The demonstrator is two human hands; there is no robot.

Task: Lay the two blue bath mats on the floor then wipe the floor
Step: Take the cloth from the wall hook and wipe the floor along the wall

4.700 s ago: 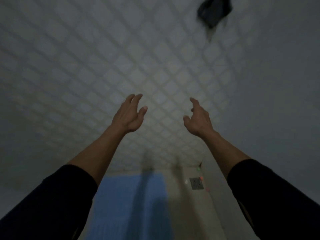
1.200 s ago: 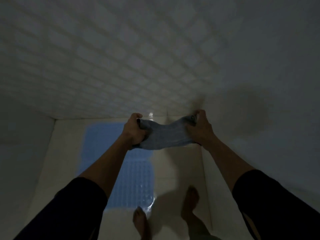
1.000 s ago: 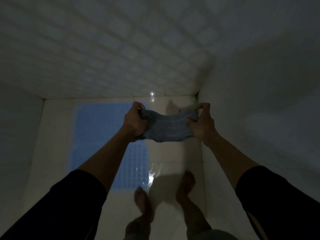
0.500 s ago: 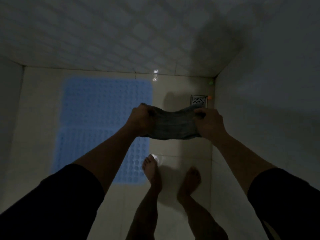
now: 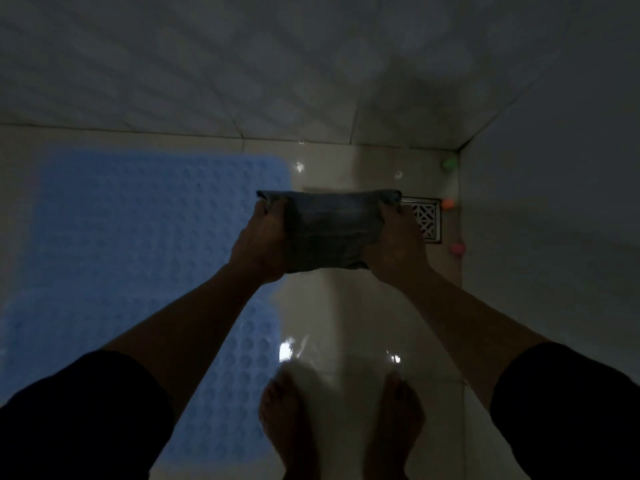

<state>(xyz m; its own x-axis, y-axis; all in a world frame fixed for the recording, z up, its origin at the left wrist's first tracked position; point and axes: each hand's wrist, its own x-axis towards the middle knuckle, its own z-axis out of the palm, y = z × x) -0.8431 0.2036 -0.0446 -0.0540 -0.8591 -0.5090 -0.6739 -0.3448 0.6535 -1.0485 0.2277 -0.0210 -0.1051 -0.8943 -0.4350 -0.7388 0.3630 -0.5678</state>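
Observation:
I hold a grey cloth [image 5: 329,230] stretched between both hands above the floor. My left hand [image 5: 259,247] grips its left edge and my right hand [image 5: 398,251] grips its right edge. Blue bath mats [image 5: 138,258] with a bumpy surface lie flat on the cream floor tiles [image 5: 332,313] at the left, reaching from near the back wall to beside my left foot. I cannot tell where one mat ends and the other begins.
A square metal floor drain [image 5: 427,220] sits in the far right corner, partly behind my right hand. Small coloured objects [image 5: 450,163] lie along the right wall [image 5: 554,237]. My bare feet [image 5: 341,427] stand on wet, shiny tiles. A tiled wall [image 5: 242,64] rises behind.
The view has tilted down from the wall to the floor. Both hands took hold of the cloth and have carried it lower, stretched wider between them.

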